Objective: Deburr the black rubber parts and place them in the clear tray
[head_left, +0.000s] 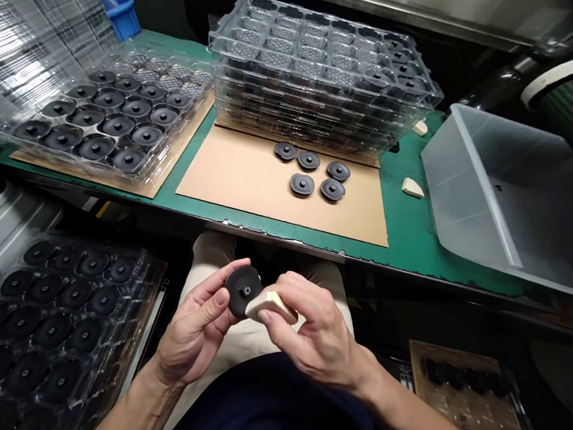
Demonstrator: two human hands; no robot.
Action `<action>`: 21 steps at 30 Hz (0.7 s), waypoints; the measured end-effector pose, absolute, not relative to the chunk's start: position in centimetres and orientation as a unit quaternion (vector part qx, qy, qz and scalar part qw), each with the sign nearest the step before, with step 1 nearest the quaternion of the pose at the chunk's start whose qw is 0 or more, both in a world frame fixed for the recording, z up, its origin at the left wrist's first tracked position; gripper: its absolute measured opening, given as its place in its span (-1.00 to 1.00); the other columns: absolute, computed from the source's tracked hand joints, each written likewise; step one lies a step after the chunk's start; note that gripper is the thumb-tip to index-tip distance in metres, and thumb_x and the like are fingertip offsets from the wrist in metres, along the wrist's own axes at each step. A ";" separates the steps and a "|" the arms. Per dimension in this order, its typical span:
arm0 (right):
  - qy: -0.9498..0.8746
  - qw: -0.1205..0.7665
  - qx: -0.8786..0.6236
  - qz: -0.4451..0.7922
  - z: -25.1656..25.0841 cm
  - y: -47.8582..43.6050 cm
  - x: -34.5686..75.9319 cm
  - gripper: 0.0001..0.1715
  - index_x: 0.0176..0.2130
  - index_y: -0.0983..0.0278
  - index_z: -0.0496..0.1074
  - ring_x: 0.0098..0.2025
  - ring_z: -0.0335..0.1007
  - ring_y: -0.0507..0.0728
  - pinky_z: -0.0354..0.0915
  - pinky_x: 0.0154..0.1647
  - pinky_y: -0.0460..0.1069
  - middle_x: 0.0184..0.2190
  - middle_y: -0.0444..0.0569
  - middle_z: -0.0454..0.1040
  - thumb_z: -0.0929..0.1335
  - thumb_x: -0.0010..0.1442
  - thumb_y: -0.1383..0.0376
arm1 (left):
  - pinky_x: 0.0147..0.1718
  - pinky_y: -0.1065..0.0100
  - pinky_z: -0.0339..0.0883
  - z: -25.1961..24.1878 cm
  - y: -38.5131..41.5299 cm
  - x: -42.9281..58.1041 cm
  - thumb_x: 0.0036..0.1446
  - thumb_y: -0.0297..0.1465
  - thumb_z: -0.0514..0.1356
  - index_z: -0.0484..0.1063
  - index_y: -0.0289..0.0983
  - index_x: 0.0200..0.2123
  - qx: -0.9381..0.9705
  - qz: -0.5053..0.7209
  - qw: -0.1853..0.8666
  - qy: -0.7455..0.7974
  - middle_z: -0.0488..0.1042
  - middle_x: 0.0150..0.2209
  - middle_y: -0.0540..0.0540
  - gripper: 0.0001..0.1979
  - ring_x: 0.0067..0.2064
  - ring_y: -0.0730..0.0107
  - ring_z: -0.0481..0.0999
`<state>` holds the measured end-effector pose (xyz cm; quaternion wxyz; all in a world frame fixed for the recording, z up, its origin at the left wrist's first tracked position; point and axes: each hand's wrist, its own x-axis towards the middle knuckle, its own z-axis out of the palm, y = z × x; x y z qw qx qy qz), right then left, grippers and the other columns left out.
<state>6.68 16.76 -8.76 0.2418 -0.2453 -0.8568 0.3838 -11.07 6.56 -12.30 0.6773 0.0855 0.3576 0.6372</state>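
Note:
My left hand (196,326) grips a round black disc part (237,287) by its edge, its face with a small central stud turned up toward me. In my right hand (313,323) is a cream-coloured wedge-shaped block (269,303), pinched between thumb and fingers. The block's tip overlaps the lower right edge of the disc; whether they touch I cannot tell for sure. Both hands are above my lap, in front of the bench edge. Several similar black discs (302,184) lie on a cardboard sheet (233,179) on the green bench.
Stacked clear trays (324,71) stand at the back of the bench. A clear tray of discs (160,149) is at the left, another tray (139,308) lower left. A translucent bin (446,207) stands right, near a cream block (412,188). The bench edge (289,241) runs before me.

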 end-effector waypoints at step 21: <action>-0.896 0.227 -0.273 0.268 -10.7 16.8 7.8 -0.86 -0.23 0.26 0.40 -0.31 0.16 0.13 0.11 -0.18 0.10 -0.36 -0.05 0.36 0.28 0.41 0.34 | -0.05 0.24 0.55 -12.6 6.4 -10.5 0.37 -0.33 0.21 0.53 -0.27 0.16 0.059 0.569 0.730 0.375 0.55 0.10 -0.24 -0.65 -0.06 0.25 0.57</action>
